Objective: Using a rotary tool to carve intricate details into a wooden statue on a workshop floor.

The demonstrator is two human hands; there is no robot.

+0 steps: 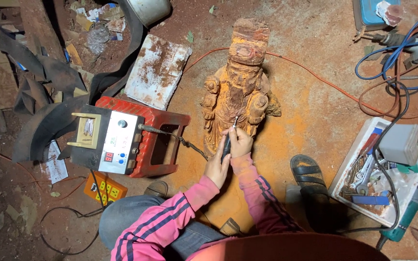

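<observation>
A carved wooden figure (240, 82), reddish-orange and dusty, lies on the ground in the middle of the head view. My right hand (240, 141) grips a slim dark rotary handpiece (227, 147) whose thin bit touches the carving's lower front. My left hand (217, 166) rests against the carving's lower edge and steadies the handpiece from below. Both arms wear pink sleeves with dark stripes. A dark flexible cable runs from the handpiece left to a black and white control box (107, 140) with a red digit display.
The control box sits on a red plastic stool (163, 140). A white block (158, 70) lies behind it, an orange power strip (105, 187) in front. At right are a white tool tray (402, 186), a black sandal (306, 171), and tangled blue and orange cables (393, 53).
</observation>
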